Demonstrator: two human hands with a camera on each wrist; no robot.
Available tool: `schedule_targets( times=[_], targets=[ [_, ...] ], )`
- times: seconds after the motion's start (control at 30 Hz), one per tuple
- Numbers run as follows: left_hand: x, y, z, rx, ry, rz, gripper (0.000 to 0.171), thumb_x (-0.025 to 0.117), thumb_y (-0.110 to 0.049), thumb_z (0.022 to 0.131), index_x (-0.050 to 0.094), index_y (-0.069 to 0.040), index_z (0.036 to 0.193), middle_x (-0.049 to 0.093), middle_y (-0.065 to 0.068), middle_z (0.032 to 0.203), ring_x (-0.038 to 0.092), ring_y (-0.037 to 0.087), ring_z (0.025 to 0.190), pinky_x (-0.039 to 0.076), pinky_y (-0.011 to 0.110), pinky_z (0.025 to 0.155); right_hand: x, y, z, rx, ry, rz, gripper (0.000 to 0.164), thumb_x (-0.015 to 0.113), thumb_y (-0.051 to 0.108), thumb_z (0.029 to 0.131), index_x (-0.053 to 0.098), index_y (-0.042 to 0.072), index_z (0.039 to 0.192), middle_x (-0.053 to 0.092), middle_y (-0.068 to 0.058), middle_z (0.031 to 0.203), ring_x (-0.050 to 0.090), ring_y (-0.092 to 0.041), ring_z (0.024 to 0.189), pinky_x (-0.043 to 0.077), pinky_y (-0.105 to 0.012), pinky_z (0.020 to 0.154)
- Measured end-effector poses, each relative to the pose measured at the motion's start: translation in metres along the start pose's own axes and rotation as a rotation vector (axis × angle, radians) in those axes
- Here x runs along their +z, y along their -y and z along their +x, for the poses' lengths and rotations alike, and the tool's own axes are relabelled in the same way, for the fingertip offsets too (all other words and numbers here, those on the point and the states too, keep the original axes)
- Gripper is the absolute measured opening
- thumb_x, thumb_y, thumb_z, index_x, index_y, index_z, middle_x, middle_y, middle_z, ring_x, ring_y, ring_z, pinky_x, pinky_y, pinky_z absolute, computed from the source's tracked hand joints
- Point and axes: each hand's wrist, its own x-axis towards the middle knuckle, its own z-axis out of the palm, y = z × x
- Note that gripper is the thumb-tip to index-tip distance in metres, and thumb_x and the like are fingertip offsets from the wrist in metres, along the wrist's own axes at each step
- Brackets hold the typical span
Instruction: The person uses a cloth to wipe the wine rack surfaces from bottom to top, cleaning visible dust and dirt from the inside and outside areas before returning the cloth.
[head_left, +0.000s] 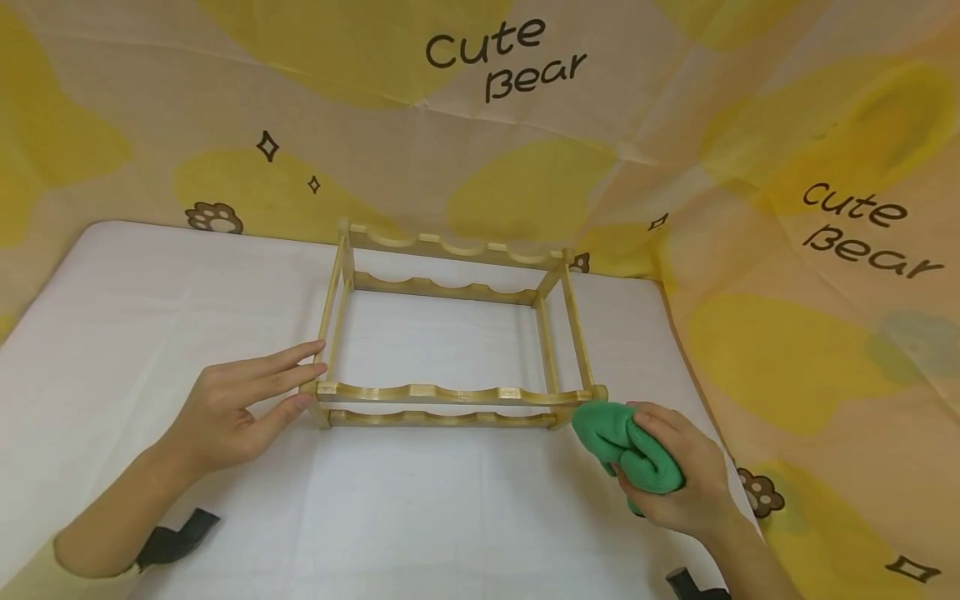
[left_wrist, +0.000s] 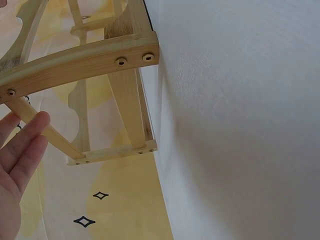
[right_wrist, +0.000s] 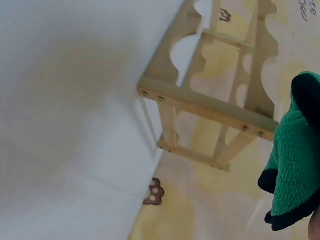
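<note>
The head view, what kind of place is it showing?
Probably an indoor tabletop corner set up for little jobs, though I can't tell which room. The clues are the white tabletop, the yellow-patterned "Cute Bear" backdrop around it, and the wooden rack standing there.

Rack (head_left: 425, 392): pale straw-tan wood, darker brownish grain up close in L wrist view. Screw heads (left_wrist: 148, 57): brassy w/ dark ctrs. Cloth (right_wrist: 297, 165) on right: solid green, dark edging (right_wrist: 283, 223). Table (head_left: 420, 508): plain white, greyish in shadow. Backdrop fabric (head_left: 397, 125), far + both sides: pale peach bg w/ big irreg. yellow blotches, faint grey-green patch on right. Printed on it: dark "Cute Bear" lettering (head_left: 495, 43) x2 (far, right), brown paw prints (head_left: 213, 218) w/ lighter pads, 4-pt stars (head_left: 267, 146) in dark outline, diff. sizes. Sleeve (head_left: 71, 575), near left: pale yellow/cream. Black pcs (head_left: 178, 539) near left + near right.
</note>
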Motion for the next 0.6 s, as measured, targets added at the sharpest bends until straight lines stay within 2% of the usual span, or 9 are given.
schedule_targets(
  times=[0.13, 0.2, 0.33, 0.43, 0.6],
  targets=[
    [0.0, 0.0, 0.0, -0.001, 0.001, -0.002, 0.045, 0.059, -0.037, 0.108, 0.081, 0.003, 0.106, 0.075, 0.023, 0.115, 0.062, -0.003, 0.122, 0.047, 0.009, 0.098, 0.013, 0.0, -0.006, -0.107, 0.082, -0.071, 0.034, 0.065, 0.024, 0.095, 0.068, -0.009, 0.104, 0.07, -0.027, 0.097, 0.07, -0.029, 0.085, 0.06, -0.025, 0.084],
    [0.0, -0.001, 0.001, -0.001, -0.001, -0.003, 0.045, 0.059, -0.037, 0.108, 0.08, 0.003, 0.106, 0.075, 0.023, 0.115, 0.062, -0.002, 0.122, 0.047, 0.009, 0.098, 0.02, -0.001, -0.011, -0.148, 0.121, -0.088, 0.03, 0.064, 0.021, 0.095, 0.069, -0.006, 0.106, 0.071, -0.025, 0.098, 0.069, -0.034, 0.079, 0.062, -0.03, 0.074],
    [-0.001, -0.001, 0.0, -0.003, -0.003, -0.002, 0.045, 0.06, -0.037, 0.108, 0.081, 0.003, 0.106, 0.075, 0.023, 0.115, 0.062, -0.002, 0.123, 0.047, 0.01, 0.099, 0.029, -0.005, -0.026, -0.153, 0.234, -0.119, 0.031, 0.06, 0.022, 0.098, 0.07, -0.002, 0.115, 0.072, -0.022, 0.107, 0.07, -0.034, 0.085, 0.061, -0.038, 0.071],
    [-0.002, -0.001, 0.0, -0.005, 0.001, -0.006, 0.046, 0.06, -0.037, 0.108, 0.081, 0.003, 0.106, 0.075, 0.023, 0.115, 0.062, -0.002, 0.123, 0.047, 0.01, 0.099, 0.031, -0.008, -0.037, -0.111, 0.363, -0.16, 0.036, 0.056, 0.027, 0.102, 0.07, 0.001, 0.122, 0.071, -0.019, 0.117, 0.07, -0.034, 0.092, 0.06, -0.042, 0.074],
    [-0.001, -0.001, 0.0, -0.002, 0.0, -0.007, 0.045, 0.06, -0.037, 0.108, 0.08, 0.003, 0.107, 0.075, 0.023, 0.116, 0.062, -0.001, 0.123, 0.047, 0.01, 0.099, 0.037, -0.011, -0.05, -0.069, 0.535, -0.223, 0.042, 0.046, 0.031, 0.107, 0.067, 0.002, 0.129, 0.069, -0.018, 0.127, 0.069, -0.032, 0.097, 0.06, -0.043, 0.077]
  ],
)
